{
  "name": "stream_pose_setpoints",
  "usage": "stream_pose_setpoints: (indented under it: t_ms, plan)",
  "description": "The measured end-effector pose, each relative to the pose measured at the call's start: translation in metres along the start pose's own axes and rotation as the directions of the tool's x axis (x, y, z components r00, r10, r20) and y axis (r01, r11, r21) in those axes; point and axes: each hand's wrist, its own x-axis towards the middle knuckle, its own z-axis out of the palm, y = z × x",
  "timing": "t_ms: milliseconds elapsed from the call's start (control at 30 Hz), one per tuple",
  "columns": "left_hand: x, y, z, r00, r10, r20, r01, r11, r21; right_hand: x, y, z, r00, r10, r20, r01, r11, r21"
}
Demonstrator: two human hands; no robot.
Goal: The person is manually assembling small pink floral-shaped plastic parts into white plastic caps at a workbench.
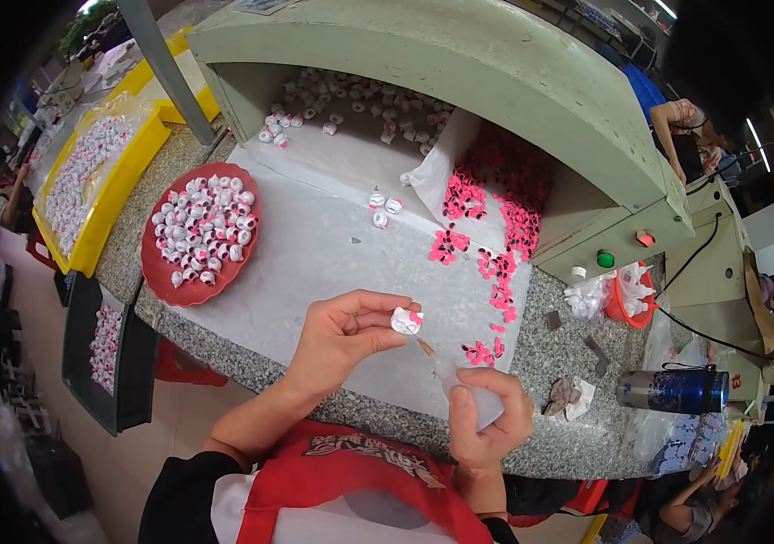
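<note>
Between the thumb and fingers of my left hand (340,334) is a small white figure head (406,321) with a pink patch on it. My right hand (493,412) grips a translucent squeeze bottle (480,399), whose thin needle tip points at the head and is very near or touching it. Below my hands lies a white paper sheet (305,263). Beyond them, a few more white heads (379,218) rest on the paper. Small pink pieces with dark spots (503,290) are scattered to the right of my hands.
A red plate (155,258) piled with white heads stands left. Behind the paper is a grey-green metal housing (459,54) with more heads and pink pieces inside. A red cup (646,313), a blue bottle (677,390) and crumpled tissue (579,399) sit right. Yellow trays (101,218) stand far left.
</note>
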Motion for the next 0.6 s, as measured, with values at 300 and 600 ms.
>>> stream_pose_setpoints:
  t_ms: [300, 600]
  plan:
    - [-0.0010, -0.0011, -0.0014, 1.000, 0.000, -0.005, 0.000, 1.000, -0.002, 0.0004, 0.0052, -0.0003, 0.998, -0.061, -0.008, 0.061, 0.998, -0.014]
    - [0.0022, -0.0030, -0.0002, 1.000, -0.011, -0.021, 0.011, 1.000, -0.012, -0.0022, 0.0098, -0.0033, 0.996, 0.074, -0.039, -0.073, 0.996, 0.044]
